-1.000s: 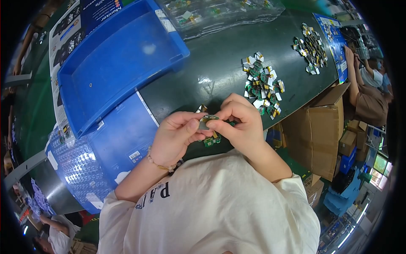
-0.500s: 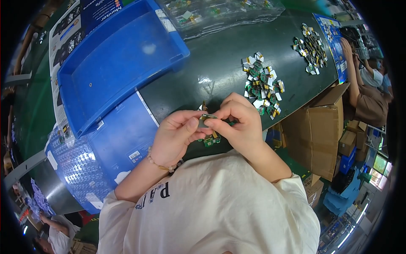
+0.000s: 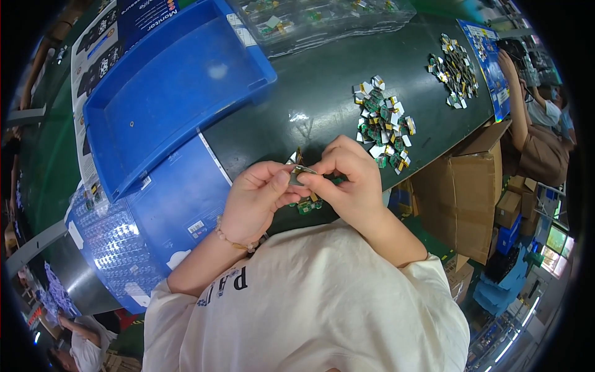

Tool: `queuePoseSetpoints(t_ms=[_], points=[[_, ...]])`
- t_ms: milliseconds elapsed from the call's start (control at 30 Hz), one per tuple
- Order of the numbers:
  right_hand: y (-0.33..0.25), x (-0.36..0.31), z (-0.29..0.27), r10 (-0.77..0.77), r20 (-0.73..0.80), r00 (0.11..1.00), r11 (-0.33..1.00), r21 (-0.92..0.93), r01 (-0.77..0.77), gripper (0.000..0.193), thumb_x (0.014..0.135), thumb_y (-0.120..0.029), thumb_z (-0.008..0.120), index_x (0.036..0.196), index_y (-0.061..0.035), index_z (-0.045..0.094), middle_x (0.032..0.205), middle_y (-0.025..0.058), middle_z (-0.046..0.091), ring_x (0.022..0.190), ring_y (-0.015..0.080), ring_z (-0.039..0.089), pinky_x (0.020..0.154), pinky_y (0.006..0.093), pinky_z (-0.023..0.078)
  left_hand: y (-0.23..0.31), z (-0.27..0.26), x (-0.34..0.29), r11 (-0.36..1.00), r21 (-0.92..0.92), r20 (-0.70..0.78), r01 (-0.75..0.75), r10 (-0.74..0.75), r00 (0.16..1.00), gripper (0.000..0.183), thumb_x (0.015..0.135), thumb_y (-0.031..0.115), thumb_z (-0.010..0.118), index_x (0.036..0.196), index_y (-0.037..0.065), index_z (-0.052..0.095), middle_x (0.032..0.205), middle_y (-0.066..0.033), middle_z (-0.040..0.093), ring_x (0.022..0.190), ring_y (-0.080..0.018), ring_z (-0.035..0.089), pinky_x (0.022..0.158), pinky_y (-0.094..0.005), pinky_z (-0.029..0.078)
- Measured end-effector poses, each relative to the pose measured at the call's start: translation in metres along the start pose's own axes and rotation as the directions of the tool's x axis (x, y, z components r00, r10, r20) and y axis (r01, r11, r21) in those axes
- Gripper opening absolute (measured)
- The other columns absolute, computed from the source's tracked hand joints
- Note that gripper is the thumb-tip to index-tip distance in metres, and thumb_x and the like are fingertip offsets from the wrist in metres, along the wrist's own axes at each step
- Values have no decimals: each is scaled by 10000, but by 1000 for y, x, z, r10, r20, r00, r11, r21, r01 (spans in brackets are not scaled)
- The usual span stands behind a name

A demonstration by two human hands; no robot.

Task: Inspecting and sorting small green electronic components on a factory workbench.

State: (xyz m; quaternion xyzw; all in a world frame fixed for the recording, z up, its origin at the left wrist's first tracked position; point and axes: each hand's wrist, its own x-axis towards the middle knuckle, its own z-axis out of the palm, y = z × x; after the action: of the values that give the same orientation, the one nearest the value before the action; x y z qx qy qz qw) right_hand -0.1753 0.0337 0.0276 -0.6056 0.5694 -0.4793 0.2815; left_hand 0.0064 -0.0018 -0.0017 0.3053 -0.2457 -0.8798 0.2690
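Fingertips covered most of the small grey-faced electronic module (image 3: 295,178), so its underside and far edge could not be made out; it was pinched between the thumb and fingers of both the left hand (image 3: 255,197) and the right hand (image 3: 353,181), above the table edge just in front of the shirt. Below them, a few green circuit boards (image 3: 308,206) showed only in part, the hands standing in the way. Clear plastic trays (image 3: 328,23) were cut off by the upper rim, their contents blurred by glare. To the right lay a loose heap of modules (image 3: 385,124), green boards mixed with flat white pieces and amber strips, and beyond it a second heap (image 3: 455,71). A smooth, shallow blue plastic bin (image 3: 180,102) sat at the left on printed cardboard, while a creased brown cardboard box (image 3: 462,201) stood beside the dark green tabletop (image 3: 291,93).
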Motion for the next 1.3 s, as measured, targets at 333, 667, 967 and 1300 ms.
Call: queuePoseSetpoints(t_ms=[333,667,967,1300], points=[[2,2,0,31,23,999,999,-27,-30,195,685,-64,794,712,-36,603,730,46,520,630,143,507,529,255,389,4,5,-1,998,70,-47,3,1,999,215,975,171,506,1081,0,580,1010,-87,656,906,-164,662,788,-257,531],[3,9,-7,351,352,867,755,442,-485,397,755,-36,750,1084,-49,529,822,-10,593,653,53,524,589,214,435,5,9,-8,880,388,43,-272,277,960,147,912,12,576,1047,-36,608,1002,-86,665,910,-133,641,809,-245,517],[0,16,10,-253,-46,966,950,-202,239,159,662,-59,775,776,-72,666,833,66,656,671,197,629,570,275,485,2,2,-1,974,73,-96,-215,221,970,154,941,90,540,1053,8,606,1036,-108,651,906,-192,654,806,-304,548],[0,19,5,-260,-58,964,927,-295,233,184,632,-94,788,771,-96,668,811,37,637,703,206,609,603,303,460,4,6,-1,955,139,-95,-260,275,957,125,905,33,581,1015,-15,616,1002,-95,660,928,-170,647,818,-261,506]])
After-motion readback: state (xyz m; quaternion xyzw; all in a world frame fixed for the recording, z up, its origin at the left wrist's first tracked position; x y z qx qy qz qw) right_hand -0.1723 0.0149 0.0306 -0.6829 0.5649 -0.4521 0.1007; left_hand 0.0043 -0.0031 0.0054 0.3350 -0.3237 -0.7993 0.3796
